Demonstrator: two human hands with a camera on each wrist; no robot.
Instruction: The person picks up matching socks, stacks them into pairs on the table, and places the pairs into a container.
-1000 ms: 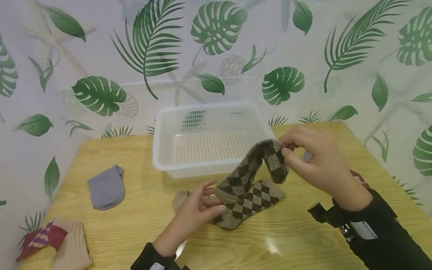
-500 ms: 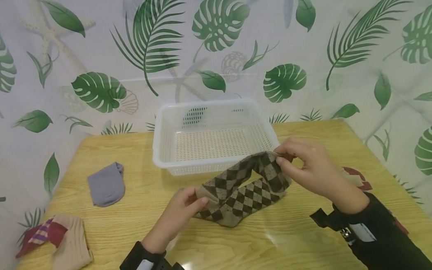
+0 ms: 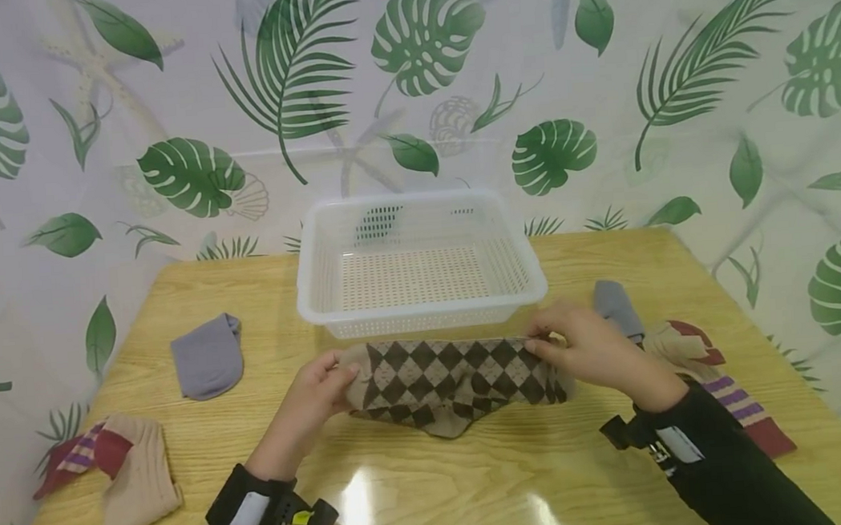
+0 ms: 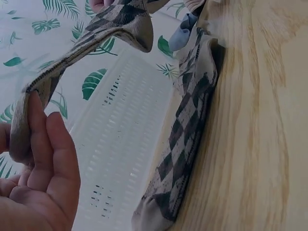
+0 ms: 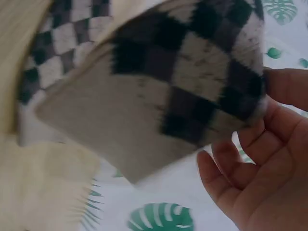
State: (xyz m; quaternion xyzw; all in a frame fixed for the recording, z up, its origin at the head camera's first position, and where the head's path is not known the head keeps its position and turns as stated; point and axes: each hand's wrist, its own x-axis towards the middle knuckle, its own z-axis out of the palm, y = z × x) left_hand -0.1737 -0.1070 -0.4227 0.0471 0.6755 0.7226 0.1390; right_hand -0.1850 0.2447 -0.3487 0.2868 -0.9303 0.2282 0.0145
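Two brown-and-beige argyle knit socks fill the middle of the scene. The upper argyle sock point(image 3: 427, 366) is held lengthwise between both hands, while the lower argyle sock point(image 4: 185, 125) lies beneath it on the pale yellow wood-grained table point(image 3: 435, 498). The left wrist view shows a gap between the two, so the held one is raised rather than resting on its match.

The left hand point(image 3: 313, 393) pinches the plain beige end between thumb and fingers; the right hand point(image 3: 588, 348) pinches the upper edge near the patterned end. Both grips are narrow, closed on thin fabric.

The step in hand seems to be straightening the held sock and lining it up over the other. The next move, I judge, calls for lowering it evenly, both ends together, matching the outlines and smoothing out folds before either grip loosens; letting one end go first could skew it.

Just behind stands the white rectangular perforated plastic basket point(image 3: 423, 307), with nothing visible inside. Well apart at left lie a grey folded sock point(image 3: 208, 361) and a beige, maroon and purple-striped sock point(image 3: 145, 484); similar grey point(image 3: 616, 309) and striped point(image 3: 736, 397) pieces lie beyond the right hand.
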